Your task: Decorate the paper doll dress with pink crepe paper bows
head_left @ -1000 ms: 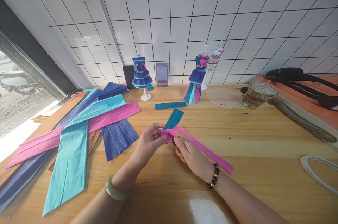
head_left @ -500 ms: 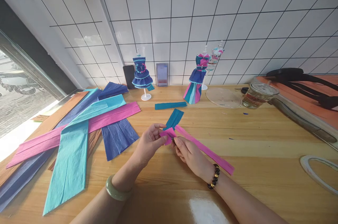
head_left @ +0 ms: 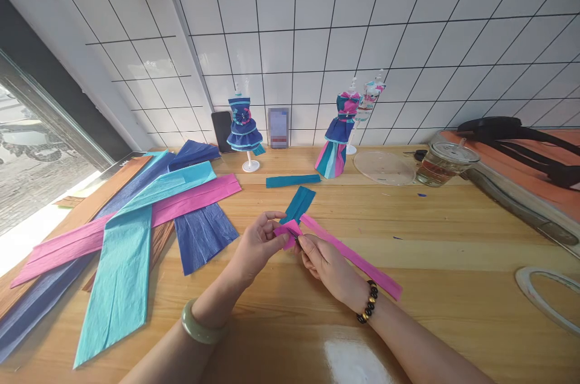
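Observation:
My left hand (head_left: 260, 245), with a pale green bangle on its wrist, pinches a small folded piece of pink crepe paper (head_left: 286, 233) between thumb and fingers. My right hand (head_left: 321, 263), wearing a beaded bracelet, is closed on a small dark tool (head_left: 296, 240); its tip meets the pink piece and the rest is hidden in the fingers, so I cannot tell its kind. A long pink crepe strip (head_left: 357, 260) lies beside and partly behind my right hand. Just beyond the hands are a folded teal strip (head_left: 301, 203) and a narrower teal strip (head_left: 292, 181).
Turquoise (head_left: 129, 269), pink and blue crepe strips pile up at left. Small dress forms (head_left: 244, 130) in paper dresses (head_left: 339, 136) and two phones stand by the tiled wall. At right are a clear round lid (head_left: 384, 167), a lidded cup (head_left: 441, 166) and a white ring (head_left: 528, 287).
Both hands stay nearly in place. The pink piece between them has shifted only slightly.

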A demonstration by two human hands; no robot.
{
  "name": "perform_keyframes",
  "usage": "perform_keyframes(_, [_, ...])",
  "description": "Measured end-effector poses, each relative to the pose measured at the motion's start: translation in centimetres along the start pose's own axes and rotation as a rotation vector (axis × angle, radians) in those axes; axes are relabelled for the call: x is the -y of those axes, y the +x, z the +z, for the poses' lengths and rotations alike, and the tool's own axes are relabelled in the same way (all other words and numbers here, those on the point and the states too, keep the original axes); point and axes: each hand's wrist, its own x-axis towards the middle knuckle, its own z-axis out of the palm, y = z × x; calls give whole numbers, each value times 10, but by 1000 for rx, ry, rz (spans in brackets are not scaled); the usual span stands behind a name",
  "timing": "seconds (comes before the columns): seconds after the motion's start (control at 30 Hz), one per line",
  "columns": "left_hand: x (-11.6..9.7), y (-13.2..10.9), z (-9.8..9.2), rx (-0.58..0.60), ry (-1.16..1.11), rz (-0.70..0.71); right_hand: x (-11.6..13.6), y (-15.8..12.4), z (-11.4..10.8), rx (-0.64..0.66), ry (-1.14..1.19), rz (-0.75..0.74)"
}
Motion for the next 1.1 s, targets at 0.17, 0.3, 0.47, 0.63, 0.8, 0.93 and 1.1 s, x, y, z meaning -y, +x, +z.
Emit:
perform_keyframes(0.17, [5, 3, -3, 12, -4, 13, 2, -1, 0, 5, 0, 6])
perform_keyframes(0.3, [8, 4, -6, 10, 2, 21, 2, 0, 0, 2, 15, 3])
perform_keyframes(0.47, [3, 1, -3, 47, 7, -18, 3, 1, 0, -6, 42, -8])
perform_keyframes(0.63, [1, 1, -1, 78, -19, -24, 1, 1, 0, -1, 83, 20])
perform_keyframes(0.8, [4, 2, -3, 49, -36, -3, 1, 1, 0, 7, 74, 17])
perform_keyframes(0.93, [3, 2, -3, 31, -23, -11, 3, 0, -1, 14, 58, 10])
perform_keyframes(1.1, [5, 2, -4, 41, -20, 0, 2, 0, -1, 14, 53, 9])
